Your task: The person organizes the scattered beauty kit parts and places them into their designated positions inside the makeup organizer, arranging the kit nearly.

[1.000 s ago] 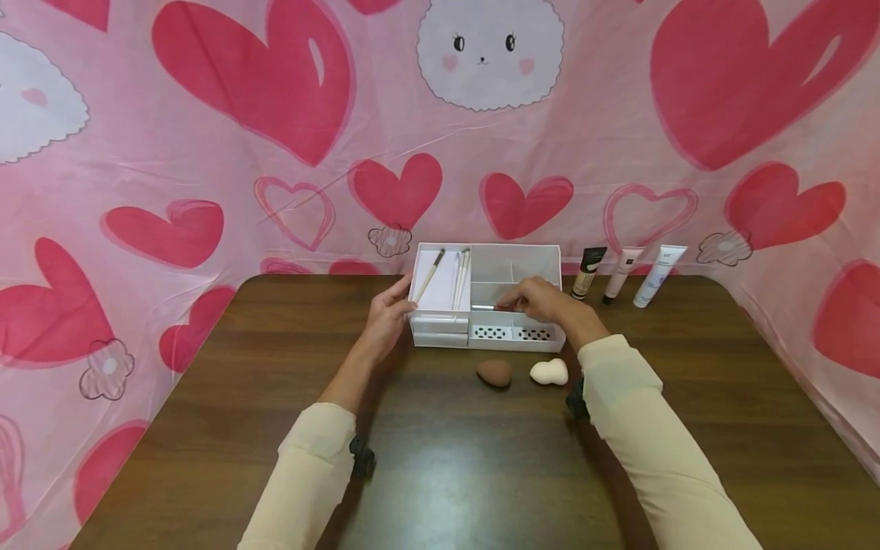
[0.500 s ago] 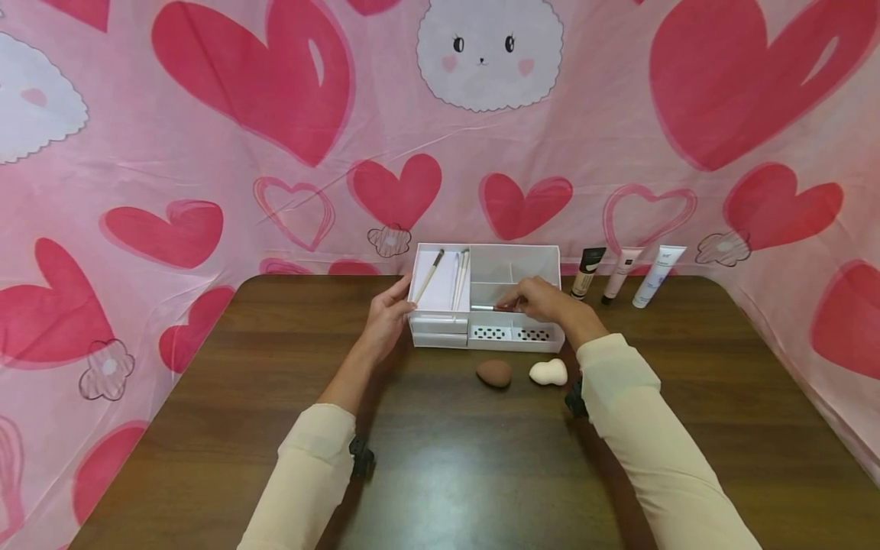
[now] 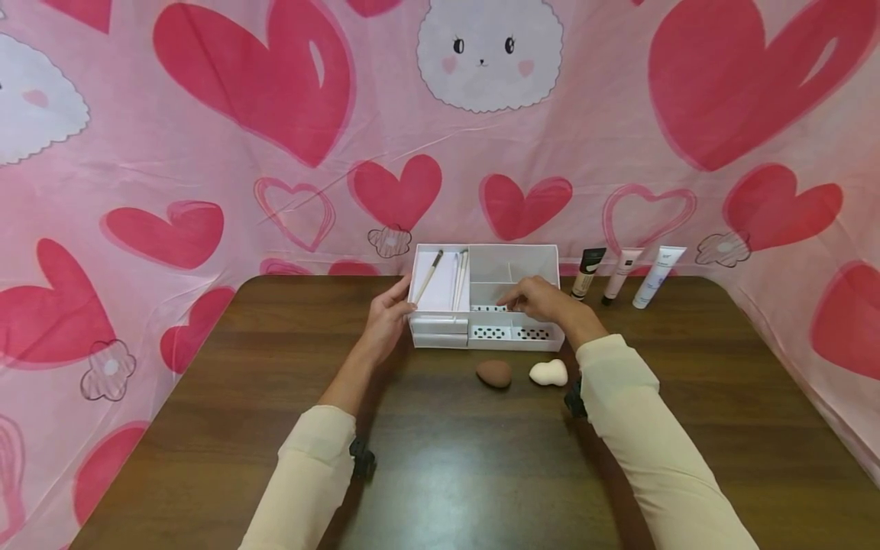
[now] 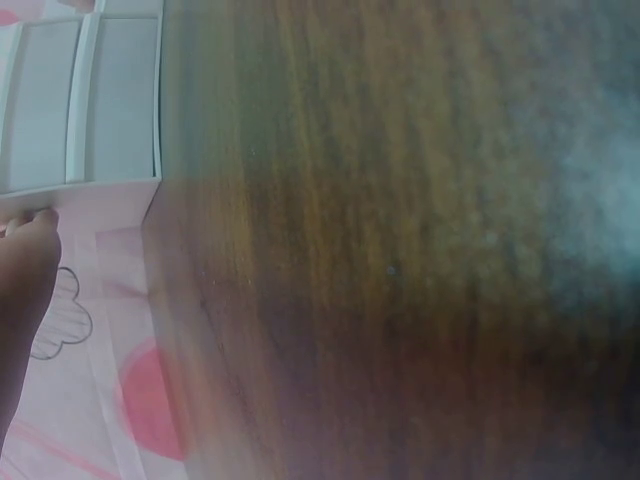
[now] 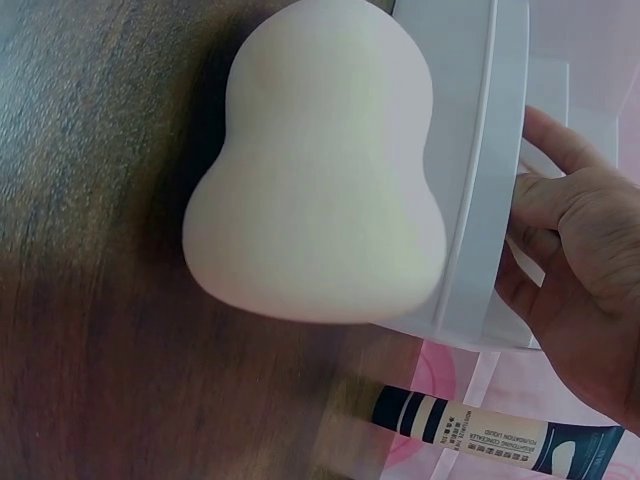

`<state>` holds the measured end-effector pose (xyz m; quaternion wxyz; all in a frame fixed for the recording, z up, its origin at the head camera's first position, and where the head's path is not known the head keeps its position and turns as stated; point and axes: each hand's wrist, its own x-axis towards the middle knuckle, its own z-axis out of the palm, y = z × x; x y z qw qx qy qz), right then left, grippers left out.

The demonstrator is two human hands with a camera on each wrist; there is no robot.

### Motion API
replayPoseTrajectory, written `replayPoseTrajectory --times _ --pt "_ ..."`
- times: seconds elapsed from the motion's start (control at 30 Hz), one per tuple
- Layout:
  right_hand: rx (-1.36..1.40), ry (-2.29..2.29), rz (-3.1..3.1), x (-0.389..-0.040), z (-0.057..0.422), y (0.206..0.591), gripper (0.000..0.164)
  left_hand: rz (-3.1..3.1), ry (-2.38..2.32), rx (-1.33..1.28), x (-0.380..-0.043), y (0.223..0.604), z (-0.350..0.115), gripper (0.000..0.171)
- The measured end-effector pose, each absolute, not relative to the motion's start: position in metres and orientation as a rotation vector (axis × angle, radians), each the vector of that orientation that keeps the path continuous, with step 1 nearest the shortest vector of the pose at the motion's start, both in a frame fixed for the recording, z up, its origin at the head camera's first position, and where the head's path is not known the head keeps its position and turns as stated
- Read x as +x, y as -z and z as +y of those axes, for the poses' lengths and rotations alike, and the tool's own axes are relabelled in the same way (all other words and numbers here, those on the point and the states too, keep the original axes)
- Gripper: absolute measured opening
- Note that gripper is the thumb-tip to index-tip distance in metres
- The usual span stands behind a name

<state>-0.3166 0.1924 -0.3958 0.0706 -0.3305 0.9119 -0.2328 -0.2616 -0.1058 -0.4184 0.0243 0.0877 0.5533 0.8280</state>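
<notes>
A white makeup organizer (image 3: 445, 341) stands at the table's back edge. My left hand (image 3: 389, 319) rests along its left side wall, thumb near the front corner; in the left wrist view that hand (image 4: 28, 270) touches the outer side. My right hand (image 3: 539, 299) reaches into the middle compartment on the right half. Its fingers (image 5: 545, 205) are bent over the wall, and their tips are hidden, so I cannot tell what they hold. A brush with a dark tip (image 3: 429, 276) and several pale brushes (image 3: 461, 279) lie in the left top tray.
In front of the organizer lie a brown sponge (image 3: 494, 373) and a cream gourd-shaped sponge (image 3: 548, 372). To its right stand a black-and-beige foundation tube (image 3: 588, 273), a pink tube (image 3: 622, 275) and a white tube (image 3: 659, 276). A heart-print cloth (image 3: 275, 92) hangs behind the wooden table (image 3: 447, 473).
A slim silver-and-reddish handle showed at the right hand's fingertips before; now it is out of sight and a dotted compartment bottom shows there. The left hand stays in place.
</notes>
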Motion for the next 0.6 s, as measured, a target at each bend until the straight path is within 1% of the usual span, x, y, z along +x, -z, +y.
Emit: replayPoseTrajectory --times 0.23,0.6 --pt "-0.985 0.738 2.77 -0.3148 0.1936 0.3996 0.039 1.716 -2.546 0.282 -0.2623 0.4192 -0.1067 0.07" --pt "-0.849 0.903 2.78 -0.3085 0.1975 0.3952 0.033 1.742 -2.533 0.299 -0.2653 0.4214 -0.1076 0.069"
